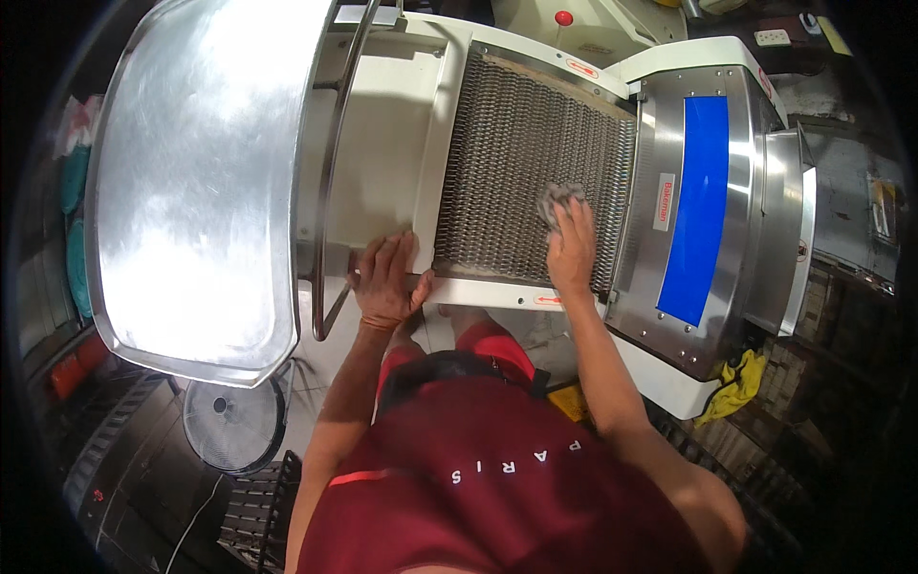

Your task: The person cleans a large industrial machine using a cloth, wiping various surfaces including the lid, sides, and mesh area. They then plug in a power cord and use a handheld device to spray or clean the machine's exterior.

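My right hand [574, 245] is closed on a crumpled grey cloth [561, 203], which lies against the metal mesh conveyor belt [512, 153] toward its right side. The belt is set in the white frame of a machine with a stainless steel housing [660, 258] on the right. On the frame's near edge, left of the belt, rests my left hand [390, 275]. Its fingers are spread over the white rim and it holds nothing that I can see.
A large shiny metal tray [201, 191] fills the left side, next to a bent metal bar [337, 172]. A round fan [232, 426] stands below it. A yellow cloth [734, 387] hangs at the machine's near right corner. A red knob [563, 18] sticks up behind the belt.
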Available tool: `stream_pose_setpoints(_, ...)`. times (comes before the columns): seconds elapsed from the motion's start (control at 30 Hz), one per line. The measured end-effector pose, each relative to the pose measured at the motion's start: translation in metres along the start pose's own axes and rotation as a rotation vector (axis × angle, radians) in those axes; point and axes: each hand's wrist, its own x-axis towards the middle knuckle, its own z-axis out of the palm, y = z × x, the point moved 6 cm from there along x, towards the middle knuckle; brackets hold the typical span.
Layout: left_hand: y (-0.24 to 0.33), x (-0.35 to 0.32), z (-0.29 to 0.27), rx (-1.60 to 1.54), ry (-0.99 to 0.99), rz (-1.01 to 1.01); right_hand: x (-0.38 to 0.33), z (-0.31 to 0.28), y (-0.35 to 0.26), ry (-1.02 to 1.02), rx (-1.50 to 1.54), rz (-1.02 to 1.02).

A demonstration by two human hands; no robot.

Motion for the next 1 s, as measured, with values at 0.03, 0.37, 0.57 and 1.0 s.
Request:
stream_pose_setpoints(0.03, 0.002, 0.001, -0.001, 0.002, -0.008, -0.009, 0.002, -0.002, 0.008, 0.020, -0.032, -0.007)
stream_pose_setpoints(0.37, 0.004, 0.008, -0.012, 0.016, -0.002, 0.025, 0.199, -0.005, 0.096, 0.222, -0.183, -0.016)
stream_pose_setpoints(0.57, 0.004, 0.008, -0.010, -0.024, 0.013, -0.021, 0.011, -0.008, 0.041, 0.112, -0.078, 0.097)
stream_pose_setpoints(1.0, 0.003, 0.006, -0.009, 0.013, -0.019, 0.023, 0.191, 0.037, -0.034, 0.465, 0.150, -0.029)
